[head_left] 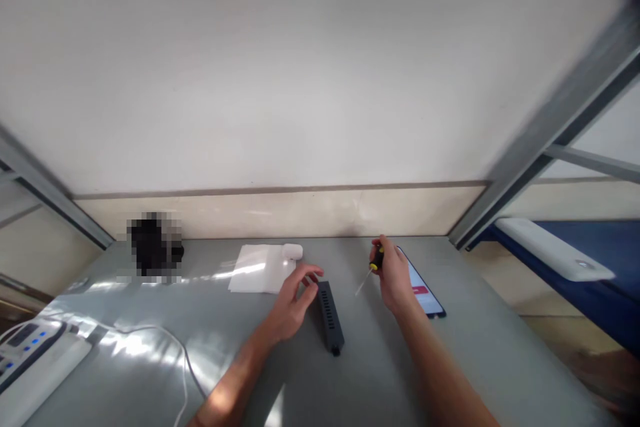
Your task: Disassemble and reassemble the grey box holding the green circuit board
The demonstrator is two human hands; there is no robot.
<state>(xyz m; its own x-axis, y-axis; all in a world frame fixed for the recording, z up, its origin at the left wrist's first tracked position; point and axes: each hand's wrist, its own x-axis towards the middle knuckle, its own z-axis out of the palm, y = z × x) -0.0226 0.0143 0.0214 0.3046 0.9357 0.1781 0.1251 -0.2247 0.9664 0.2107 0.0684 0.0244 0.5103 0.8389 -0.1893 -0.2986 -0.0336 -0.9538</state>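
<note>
My left hand [293, 303] is beside the far end of a long dark block with a row of slots [330, 320], which lies on the grey table [370, 373]. Its fingers are curved and apart, and the thumb is close to the block's end; whether it touches is hard to tell. In my right hand [393, 277] is a screwdriver [376, 259] with a black and yellow handle, its thin shaft slanting down toward the table on the block's right. A phone with a lit screen [423, 290] lies partly behind that hand.
White paper [257, 270] and a small white object [293, 251] lie near the wall. A blurred black item [153, 243] stands at the back left. White cables [165, 330] run to a white power strip [40, 360]. Metal posts [550, 127] flank the table.
</note>
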